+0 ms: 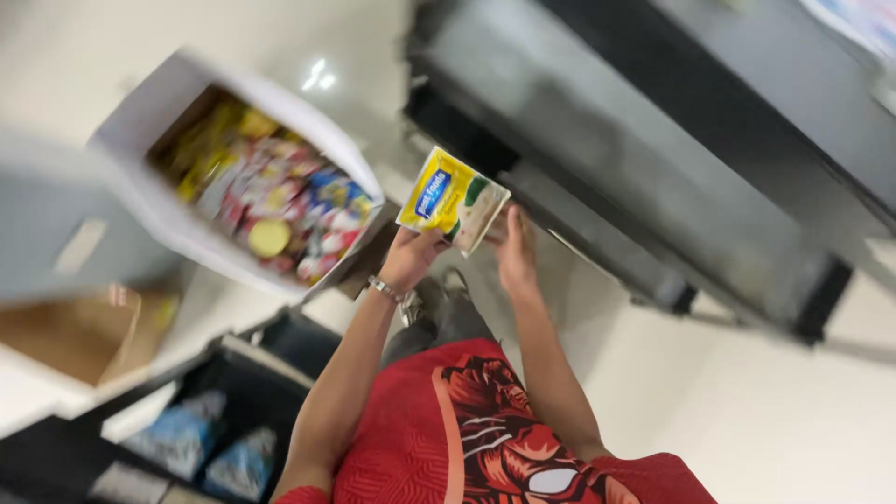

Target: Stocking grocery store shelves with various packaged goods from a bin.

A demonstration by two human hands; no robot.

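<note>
My left hand (411,257), with a bracelet on the wrist, grips a flat yellow-and-white packet (453,199) with a blue label by its lower edge. The packet is held up in front of me, tilted. My right hand (516,247) is just right of the packet, fingers stretched and apart, its fingertips at the packet's right edge; whether they grip it is unclear. Both forearms reach out from my red printed shirt (467,429).
A white cardboard box (140,121) full of colourful packets stands to the left. A black shelf unit (653,159) runs across the upper right. At lower left are a brown cardboard box (84,336) and a black crate (271,373) holding blue packets. The floor is pale.
</note>
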